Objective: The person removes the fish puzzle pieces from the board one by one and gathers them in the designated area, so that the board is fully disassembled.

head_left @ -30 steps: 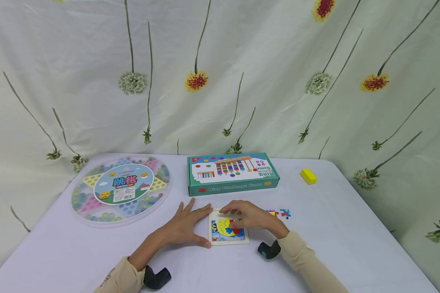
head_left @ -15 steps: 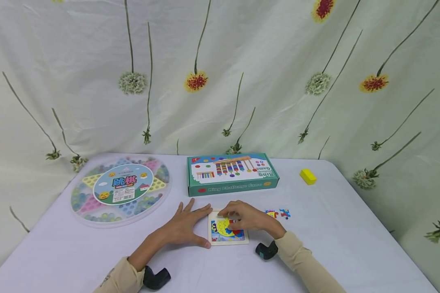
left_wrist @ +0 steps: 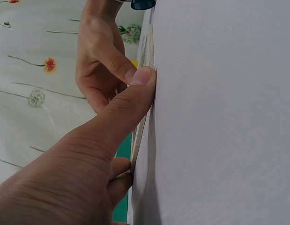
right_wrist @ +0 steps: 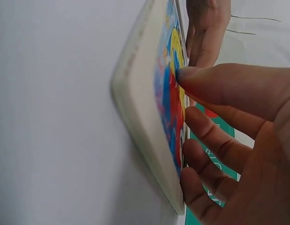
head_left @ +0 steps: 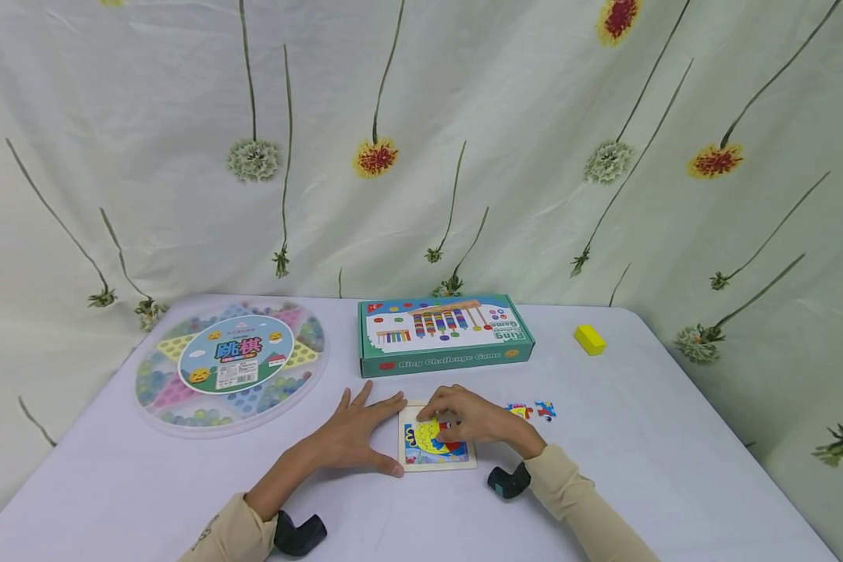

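A small square jigsaw puzzle in a pale wooden frame (head_left: 439,467) lies on the table, its picture yellow, red and blue. My left hand (head_left: 347,435) is spread along its left side, thumb at the near corner and index fingertip at the far corner. Over the puzzle, my right hand (head_left: 467,415) bends its fingers, with fingertips and thumb right at the picture. The right thumb (right_wrist: 215,84) meets the picture surface in the right wrist view. I cannot tell whether a loose piece is pinched there. Two puzzle pieces (head_left: 520,410) (head_left: 545,410) lie right of the frame.
A green Ring Challenge Game box (head_left: 446,336) stands behind the puzzle. At the left lies a round Chinese checkers set (head_left: 232,367) with marbles under a clear cover. A yellow block (head_left: 589,339) sits at the back right. A flowered cloth (head_left: 534,218) hangs behind the table.
My right hand has shifted slightly left, its index fingertip lower and closer over the upper part of the puzzle. My left hand has stayed at the frame's edge.
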Demonstrator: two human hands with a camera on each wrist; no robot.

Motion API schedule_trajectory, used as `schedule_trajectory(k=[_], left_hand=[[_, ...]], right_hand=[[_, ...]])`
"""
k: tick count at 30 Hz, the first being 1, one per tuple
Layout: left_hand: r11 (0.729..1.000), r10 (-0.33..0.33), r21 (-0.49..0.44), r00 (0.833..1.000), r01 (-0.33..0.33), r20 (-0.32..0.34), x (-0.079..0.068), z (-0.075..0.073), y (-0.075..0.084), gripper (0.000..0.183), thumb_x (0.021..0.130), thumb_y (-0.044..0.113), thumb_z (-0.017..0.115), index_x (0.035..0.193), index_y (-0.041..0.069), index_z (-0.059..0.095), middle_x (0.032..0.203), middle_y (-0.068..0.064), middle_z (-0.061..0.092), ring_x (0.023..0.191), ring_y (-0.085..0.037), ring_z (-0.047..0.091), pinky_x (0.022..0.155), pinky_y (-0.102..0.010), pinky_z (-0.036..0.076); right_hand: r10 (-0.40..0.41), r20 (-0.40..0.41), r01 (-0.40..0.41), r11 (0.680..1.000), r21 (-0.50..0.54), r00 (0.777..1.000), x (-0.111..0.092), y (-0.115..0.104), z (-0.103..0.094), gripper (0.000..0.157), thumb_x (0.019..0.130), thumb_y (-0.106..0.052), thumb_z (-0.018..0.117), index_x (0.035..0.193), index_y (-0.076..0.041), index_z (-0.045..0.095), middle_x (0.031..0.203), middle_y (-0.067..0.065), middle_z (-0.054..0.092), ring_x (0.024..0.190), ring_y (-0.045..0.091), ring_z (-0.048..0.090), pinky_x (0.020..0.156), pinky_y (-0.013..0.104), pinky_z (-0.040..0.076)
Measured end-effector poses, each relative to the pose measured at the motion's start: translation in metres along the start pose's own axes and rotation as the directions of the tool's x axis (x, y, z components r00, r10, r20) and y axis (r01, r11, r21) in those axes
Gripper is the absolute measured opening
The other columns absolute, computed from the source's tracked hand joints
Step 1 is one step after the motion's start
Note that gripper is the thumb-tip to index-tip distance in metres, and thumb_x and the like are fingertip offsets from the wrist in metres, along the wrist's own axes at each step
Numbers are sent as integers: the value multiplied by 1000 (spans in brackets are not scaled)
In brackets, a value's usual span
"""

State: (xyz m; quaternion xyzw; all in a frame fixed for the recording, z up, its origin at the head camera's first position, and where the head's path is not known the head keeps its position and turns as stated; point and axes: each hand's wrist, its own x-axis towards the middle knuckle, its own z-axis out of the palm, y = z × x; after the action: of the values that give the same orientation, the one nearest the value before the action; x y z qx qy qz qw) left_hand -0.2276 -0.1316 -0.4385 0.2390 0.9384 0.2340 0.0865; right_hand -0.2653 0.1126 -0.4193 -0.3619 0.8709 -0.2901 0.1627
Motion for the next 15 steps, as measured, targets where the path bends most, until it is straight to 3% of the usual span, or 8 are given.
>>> schedule_trajectory(k=[15], left_hand=[[1000,0,7,1000,0,-6,1,1,-1,101,63,66,76,146,22,42,154,3,35,145,-43,1,112,-64,-7]], right_hand=[[-10,-3,10,1000,5,1000,-2,-1,0,28,85,-8,71,112,-15,72,108,-6,58,107,14,46,92,29,45]])
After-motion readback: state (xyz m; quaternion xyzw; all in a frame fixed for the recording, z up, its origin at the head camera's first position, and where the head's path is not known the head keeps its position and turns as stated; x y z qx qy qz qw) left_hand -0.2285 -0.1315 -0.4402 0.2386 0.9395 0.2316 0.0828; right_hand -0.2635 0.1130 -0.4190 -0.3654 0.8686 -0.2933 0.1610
